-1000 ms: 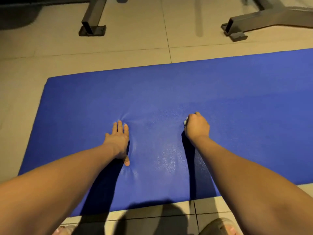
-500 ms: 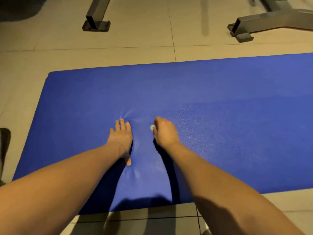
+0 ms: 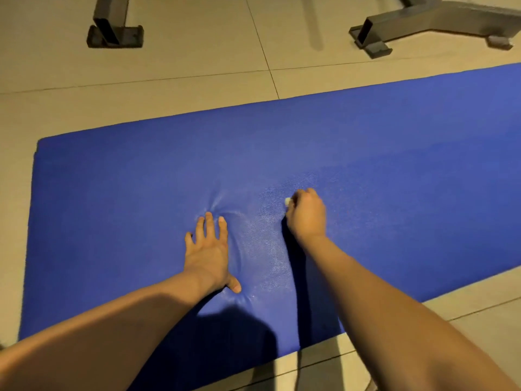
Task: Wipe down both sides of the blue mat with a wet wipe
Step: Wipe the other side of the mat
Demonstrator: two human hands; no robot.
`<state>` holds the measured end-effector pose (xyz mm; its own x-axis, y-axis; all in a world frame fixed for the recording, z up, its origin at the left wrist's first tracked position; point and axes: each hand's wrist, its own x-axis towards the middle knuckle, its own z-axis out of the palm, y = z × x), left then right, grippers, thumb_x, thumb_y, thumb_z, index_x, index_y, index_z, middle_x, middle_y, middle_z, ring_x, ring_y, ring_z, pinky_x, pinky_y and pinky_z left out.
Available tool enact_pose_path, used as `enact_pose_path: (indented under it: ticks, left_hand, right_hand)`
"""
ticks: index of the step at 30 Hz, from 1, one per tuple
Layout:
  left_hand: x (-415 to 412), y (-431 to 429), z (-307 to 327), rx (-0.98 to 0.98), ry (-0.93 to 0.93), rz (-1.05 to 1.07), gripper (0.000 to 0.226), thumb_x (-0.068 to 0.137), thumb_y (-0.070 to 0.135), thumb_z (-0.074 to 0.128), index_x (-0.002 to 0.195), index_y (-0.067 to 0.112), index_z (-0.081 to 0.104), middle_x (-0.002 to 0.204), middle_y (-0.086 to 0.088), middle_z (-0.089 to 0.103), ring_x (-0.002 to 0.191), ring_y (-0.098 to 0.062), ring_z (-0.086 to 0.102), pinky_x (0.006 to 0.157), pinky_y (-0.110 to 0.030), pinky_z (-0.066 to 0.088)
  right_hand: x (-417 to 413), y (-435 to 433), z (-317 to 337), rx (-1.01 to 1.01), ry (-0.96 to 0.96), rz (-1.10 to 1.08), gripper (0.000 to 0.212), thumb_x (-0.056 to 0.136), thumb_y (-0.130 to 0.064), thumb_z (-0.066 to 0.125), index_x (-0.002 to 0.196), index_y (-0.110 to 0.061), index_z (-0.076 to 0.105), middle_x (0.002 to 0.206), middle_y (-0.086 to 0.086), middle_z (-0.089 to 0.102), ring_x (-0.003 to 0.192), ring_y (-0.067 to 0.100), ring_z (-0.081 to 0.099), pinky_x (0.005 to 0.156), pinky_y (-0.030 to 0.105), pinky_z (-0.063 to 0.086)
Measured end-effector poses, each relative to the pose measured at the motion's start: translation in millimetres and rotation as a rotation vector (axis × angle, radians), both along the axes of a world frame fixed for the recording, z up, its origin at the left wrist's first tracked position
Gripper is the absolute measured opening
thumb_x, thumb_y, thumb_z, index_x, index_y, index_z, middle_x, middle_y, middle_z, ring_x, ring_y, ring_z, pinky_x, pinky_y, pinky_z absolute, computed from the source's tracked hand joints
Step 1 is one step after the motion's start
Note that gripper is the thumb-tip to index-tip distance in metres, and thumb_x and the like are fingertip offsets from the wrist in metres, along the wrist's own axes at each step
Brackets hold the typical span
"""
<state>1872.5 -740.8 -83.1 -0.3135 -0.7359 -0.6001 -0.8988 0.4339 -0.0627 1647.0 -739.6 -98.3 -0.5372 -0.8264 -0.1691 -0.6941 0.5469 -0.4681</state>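
The blue mat [image 3: 112, 193] lies flat on the tiled floor and fills most of the view. My left hand [image 3: 208, 249] presses flat on it with fingers spread, and the padding dimples around the fingertips. My right hand [image 3: 307, 215] is curled round a small white wet wipe [image 3: 287, 201], of which only a bit shows at the knuckles, and holds it against the mat just right of my left hand. A damp sheen covers the mat between and below the hands.
Beige floor tiles [image 3: 197, 66] surround the mat. Two grey metal equipment feet stand beyond the far edge, one at the upper left [image 3: 115, 32] and one at the upper right [image 3: 394, 26]. My shadow falls on the mat's near edge.
My right hand swept left with the wipe toward my left hand, then moved back right a little and slightly farther away. My left hand stayed pressed in place.
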Motion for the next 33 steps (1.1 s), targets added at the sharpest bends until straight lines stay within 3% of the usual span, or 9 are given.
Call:
enact_pose_path:
  ticks: [5,11,14,16,18,20,26,29,33]
  left_hand:
    - [6.4,-0.5,-0.5,-0.013,0.043,-0.036,0.167,0.046,0.088,0.074,0.156,0.008,-0.023,0.163,-0.022,-0.024,0.152,-0.041,-0.015,0.12,-0.055,0.016]
    - [15.0,-6.6,3.8,0.001,0.053,-0.132,0.16,0.049,0.092,0.068,0.158,0.01,-0.017,0.164,-0.021,-0.016,0.152,-0.041,-0.005,0.119,-0.054,0.018]
    - [31.4,-29.2,13.9,-0.008,0.064,-0.314,0.147,0.057,0.087,0.069,0.16,0.014,-0.007,0.161,-0.018,0.004,0.144,-0.038,0.014,0.115,-0.046,0.027]
    - [48.5,-53.2,21.8,-0.041,0.069,-0.474,0.135,0.062,0.081,0.071,0.161,0.021,0.002,0.158,-0.013,0.015,0.14,-0.033,0.022,0.112,-0.045,0.031]
    - [67.8,-72.5,23.4,-0.078,0.059,-0.452,0.137,0.058,0.081,0.073,0.16,0.024,0.003,0.162,-0.014,0.008,0.147,-0.033,0.015,0.115,-0.051,0.028]
    - [79.1,-78.0,21.7,-0.023,0.033,-0.272,0.151,0.053,0.085,0.074,0.16,0.022,-0.011,0.165,-0.018,-0.01,0.153,-0.037,-0.004,0.117,-0.059,0.024]
    - [67.6,-75.8,11.6,0.045,-0.01,-0.156,0.16,0.049,0.076,0.083,0.158,0.017,-0.019,0.162,-0.021,-0.024,0.152,-0.041,-0.017,0.115,-0.066,0.023]
    - [66.9,-75.8,8.5,0.041,-0.008,-0.144,0.162,0.048,0.076,0.085,0.157,0.017,-0.019,0.162,-0.022,-0.024,0.151,-0.041,-0.018,0.115,-0.068,0.022]
    - [65.3,-75.6,9.2,0.044,-0.019,-0.137,0.163,0.048,0.074,0.086,0.157,0.016,-0.02,0.161,-0.023,-0.024,0.151,-0.042,-0.018,0.115,-0.069,0.021]
  right_hand:
    - [61.4,2.8,0.2,-0.027,-0.02,0.365,0.021,0.101,-0.024,0.052,0.084,-0.012,0.052,0.09,0.01,0.057,0.076,0.034,0.055,0.061,0.037,0.037]
    - [-12.0,-28.9,-1.4,-0.016,0.055,-0.109,0.014,0.1,-0.022,0.054,0.094,-0.01,0.053,0.09,0.008,0.061,0.079,0.032,0.054,0.063,0.036,0.036]
    - [27.9,-35.5,-4.8,-0.025,0.033,-0.124,0.013,0.098,-0.017,0.055,0.09,-0.007,0.057,0.094,0.014,0.065,0.083,0.036,0.059,0.063,0.034,0.034]
    - [75.8,-32.9,-5.2,-0.046,-0.035,0.021,0.015,0.098,-0.017,0.055,0.087,-0.007,0.058,0.092,0.016,0.064,0.081,0.037,0.059,0.063,0.034,0.031]
    - [103.9,-27.5,-2.9,-0.026,-0.04,0.195,0.019,0.1,-0.021,0.052,0.087,-0.009,0.056,0.091,0.013,0.061,0.08,0.037,0.058,0.062,0.035,0.032]
    - [87.5,-30.7,-0.9,-0.035,0.038,0.224,0.023,0.103,-0.027,0.05,0.091,-0.01,0.059,0.094,0.01,0.06,0.081,0.033,0.057,0.063,0.033,0.032]
    - [-0.8,-49.6,-4.0,0.044,0.206,-0.195,0.023,0.101,-0.028,0.055,0.102,-0.009,0.067,0.11,0.015,0.058,0.098,0.037,0.059,0.077,0.038,0.041]
    - [30.9,-56.2,-2.7,0.057,0.178,-0.209,0.021,0.101,-0.025,0.054,0.103,-0.007,0.065,0.11,0.015,0.062,0.099,0.037,0.061,0.077,0.04,0.043]
    - [118.7,-35.5,-0.7,-0.035,0.08,-0.054,0.016,0.098,-0.02,0.058,0.088,-0.009,0.062,0.093,0.013,0.062,0.081,0.036,0.06,0.062,0.035,0.035]
